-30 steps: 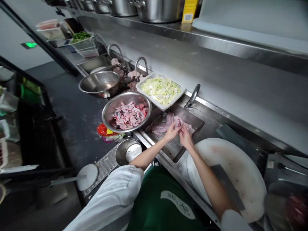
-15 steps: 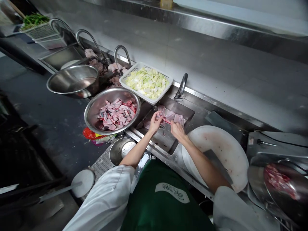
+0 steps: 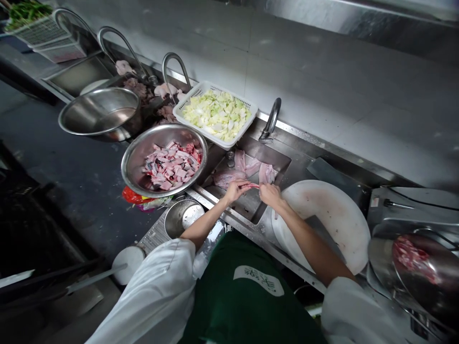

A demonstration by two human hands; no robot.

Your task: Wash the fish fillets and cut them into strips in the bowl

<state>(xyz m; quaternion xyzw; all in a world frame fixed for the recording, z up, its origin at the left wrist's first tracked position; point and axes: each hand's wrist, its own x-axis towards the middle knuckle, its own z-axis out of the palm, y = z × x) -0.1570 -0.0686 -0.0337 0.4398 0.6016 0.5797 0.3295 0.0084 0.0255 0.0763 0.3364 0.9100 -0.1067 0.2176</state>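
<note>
My left hand (image 3: 235,191) and my right hand (image 3: 271,195) are over the sink (image 3: 247,209), each closed on one end of a thin reddish strip of raw flesh (image 3: 254,185). The strip stretches level between my fingers. Behind it in the sink lie several flat, pale pink pieces of raw flesh (image 3: 267,173); whether they are fish or meat I cannot tell. Left of my hands stands a steel bowl (image 3: 126,165) holding cut pink chunks (image 3: 172,165), some with dark skin.
A white basket of chopped cabbage (image 3: 217,114) sits behind the sink, beside a tap (image 3: 271,119). On the right, a flat grey blade (image 3: 320,228) rests on a round white board (image 3: 346,210). Another steel bowl (image 3: 100,110) and a small pot (image 3: 174,222) are leftward.
Both hands have come nearer to me, away from the pieces in the sink, pulling the strip straighter between them. The view has shifted slightly.
</note>
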